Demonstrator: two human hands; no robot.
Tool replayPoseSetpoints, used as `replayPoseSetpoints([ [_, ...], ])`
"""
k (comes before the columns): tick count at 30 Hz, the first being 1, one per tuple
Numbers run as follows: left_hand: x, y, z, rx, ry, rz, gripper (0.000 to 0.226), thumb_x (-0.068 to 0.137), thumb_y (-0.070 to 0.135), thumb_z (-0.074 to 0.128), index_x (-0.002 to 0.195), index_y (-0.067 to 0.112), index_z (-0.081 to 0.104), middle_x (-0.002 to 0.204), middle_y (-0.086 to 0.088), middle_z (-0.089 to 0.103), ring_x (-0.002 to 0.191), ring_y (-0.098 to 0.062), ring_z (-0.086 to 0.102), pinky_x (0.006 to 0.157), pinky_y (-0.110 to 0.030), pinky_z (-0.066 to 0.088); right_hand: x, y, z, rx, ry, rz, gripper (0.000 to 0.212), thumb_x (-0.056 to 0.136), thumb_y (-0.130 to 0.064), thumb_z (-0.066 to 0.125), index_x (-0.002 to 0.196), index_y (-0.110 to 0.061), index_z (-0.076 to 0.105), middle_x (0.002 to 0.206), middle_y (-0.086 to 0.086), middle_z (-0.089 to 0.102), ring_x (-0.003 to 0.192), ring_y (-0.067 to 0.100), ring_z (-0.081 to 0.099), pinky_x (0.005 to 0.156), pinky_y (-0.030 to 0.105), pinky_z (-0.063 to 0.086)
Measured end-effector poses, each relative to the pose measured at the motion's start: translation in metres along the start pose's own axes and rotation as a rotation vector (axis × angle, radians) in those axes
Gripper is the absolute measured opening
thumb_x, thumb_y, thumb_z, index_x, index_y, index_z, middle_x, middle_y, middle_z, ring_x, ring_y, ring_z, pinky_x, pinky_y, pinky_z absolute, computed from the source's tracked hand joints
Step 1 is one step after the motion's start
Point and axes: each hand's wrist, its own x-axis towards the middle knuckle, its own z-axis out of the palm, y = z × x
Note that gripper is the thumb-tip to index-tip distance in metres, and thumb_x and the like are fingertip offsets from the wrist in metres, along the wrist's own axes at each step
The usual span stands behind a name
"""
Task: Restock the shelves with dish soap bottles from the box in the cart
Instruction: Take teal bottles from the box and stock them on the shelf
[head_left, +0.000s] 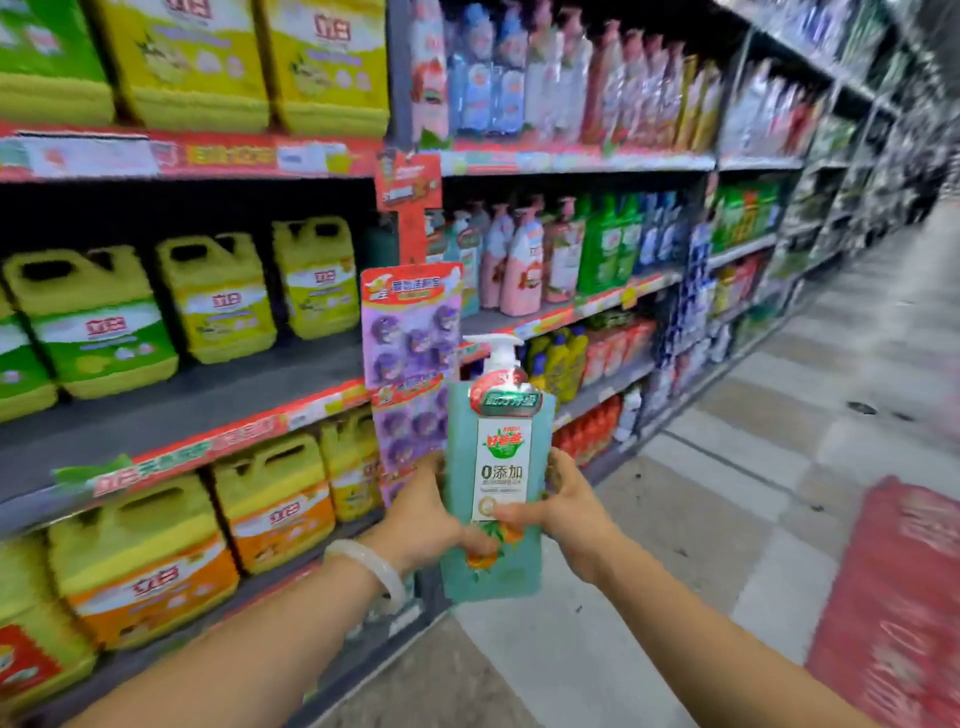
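Right in front of the shelves (218, 415), a teal dish soap bottle (496, 493) with a white pump top is held upright in mid-air, just right of the purple hanging card strip (410, 332). The left hand (423, 514) has its grip curled round the bottle's left side, thumb across the front. The right hand (566, 506) does the same from the other side. A pale bangle (371, 571) sits on the left wrist. Yellow jugs (218, 296) fill the shelves left of the bottle.

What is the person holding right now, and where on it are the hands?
A teal plastic pump bottle of dish soap, upright, gripped by both hands around its lower body: left hand and right hand on opposite sides.
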Motion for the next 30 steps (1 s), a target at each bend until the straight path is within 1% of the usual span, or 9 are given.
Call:
replayPoseSetpoints([
  [4, 0.064, 0.002, 0.05, -0.027, -0.086, 0.035, 0.082, 0.051, -0.018, 0.08, 0.112, 0.018, 0.039, 0.108, -0.001, 0.062, 0.08, 0.004, 0.057, 0.054, -0.007, 0.048, 0.038, 0.002, -0.06, 0.007, 0.067, -0.007, 0.088, 0.037, -0.002, 0.088, 0.115, -0.017, 0.051, 0.111, 0.009, 0.068, 0.097, 0.028, 0.068, 0.08, 0.048, 0.057],
  [7, 0.12, 0.002, 0.078, -0.05, -0.118, 0.045, 0.085, 0.052, -0.016, 0.081, 0.114, 0.02, 0.036, 0.107, 0.003, 0.058, 0.082, 0.005, 0.055, 0.054, -0.006, 0.047, 0.085, 0.004, -0.095, -0.006, 0.109, -0.012, 0.094, 0.028, -0.009, 0.087, 0.114, -0.017, 0.05, 0.111, 0.009, 0.067, 0.095, 0.026, 0.069, 0.078, 0.046, 0.057],
  [12, 0.229, 0.018, 0.099, -0.101, -0.105, 0.074, 0.085, 0.052, -0.021, 0.078, 0.111, 0.024, 0.036, 0.097, 0.017, 0.056, 0.079, 0.009, 0.056, 0.057, -0.007, 0.047, 0.194, -0.016, -0.138, -0.065, 0.08, 0.0, 0.087, 0.036, 0.001, 0.084, 0.115, -0.018, 0.051, 0.108, 0.006, 0.068, 0.088, 0.02, 0.071, 0.073, 0.041, 0.058],
  [16, 0.311, 0.038, 0.092, -0.097, -0.008, 0.115, 0.083, 0.051, -0.017, 0.08, 0.111, 0.023, 0.039, 0.099, 0.014, 0.059, 0.081, 0.009, 0.057, 0.061, -0.011, 0.051, 0.282, -0.044, -0.152, -0.109, 0.022, -0.052, 0.098, 0.031, -0.01, 0.087, 0.12, -0.014, 0.048, 0.114, 0.008, 0.067, 0.099, 0.024, 0.068, 0.074, 0.039, 0.058],
  [20, 0.37, 0.054, 0.072, -0.066, 0.058, 0.127, 0.09, 0.051, -0.014, 0.08, 0.118, 0.027, 0.037, 0.103, 0.016, 0.06, 0.087, 0.008, 0.057, 0.064, -0.015, 0.055, 0.356, -0.062, -0.146, -0.116, -0.013, -0.09, 0.097, 0.037, -0.01, 0.088, 0.124, -0.019, 0.046, 0.12, 0.005, 0.064, 0.108, 0.021, 0.063, 0.082, 0.041, 0.057],
  [24, 0.417, 0.063, 0.048, -0.031, 0.206, 0.14, 0.084, 0.052, -0.015, 0.078, 0.117, 0.022, 0.038, 0.104, 0.004, 0.063, 0.089, -0.009, 0.062, 0.063, -0.027, 0.058, 0.425, -0.078, -0.126, -0.128, -0.112, -0.127, 0.084, 0.05, 0.007, 0.086, 0.121, -0.017, 0.047, 0.113, 0.003, 0.066, 0.104, 0.02, 0.064, 0.076, 0.036, 0.058],
  [26, 0.436, 0.067, 0.039, -0.025, 0.276, 0.161, 0.086, 0.055, -0.017, 0.076, 0.118, 0.026, 0.035, 0.1, 0.009, 0.062, 0.092, -0.012, 0.062, 0.061, -0.019, 0.056, 0.456, -0.084, -0.114, -0.135, -0.171, -0.155, 0.079, 0.052, 0.011, 0.084, 0.117, -0.017, 0.048, 0.11, 0.006, 0.067, 0.1, 0.019, 0.065, 0.076, 0.037, 0.058],
  [28, 0.455, 0.069, 0.033, -0.058, 0.342, 0.159, 0.084, 0.06, -0.019, 0.073, 0.12, 0.024, 0.033, 0.094, 0.013, 0.058, 0.086, -0.006, 0.06, 0.056, -0.012, 0.052, 0.485, -0.087, -0.105, -0.147, -0.22, -0.175, 0.077, 0.055, 0.013, 0.082, 0.118, -0.015, 0.047, 0.111, 0.008, 0.067, 0.1, 0.019, 0.065, 0.079, 0.04, 0.058],
  [30, 0.475, 0.065, 0.03, -0.066, 0.416, 0.154, 0.077, 0.06, -0.014, 0.076, 0.116, 0.022, 0.037, 0.095, 0.008, 0.06, 0.085, -0.008, 0.06, 0.058, -0.013, 0.053, 0.512, -0.089, -0.099, -0.166, -0.277, -0.198, 0.079, 0.054, 0.013, 0.083, 0.119, -0.012, 0.047, 0.113, 0.01, 0.066, 0.101, 0.021, 0.065, 0.081, 0.043, 0.058],
])
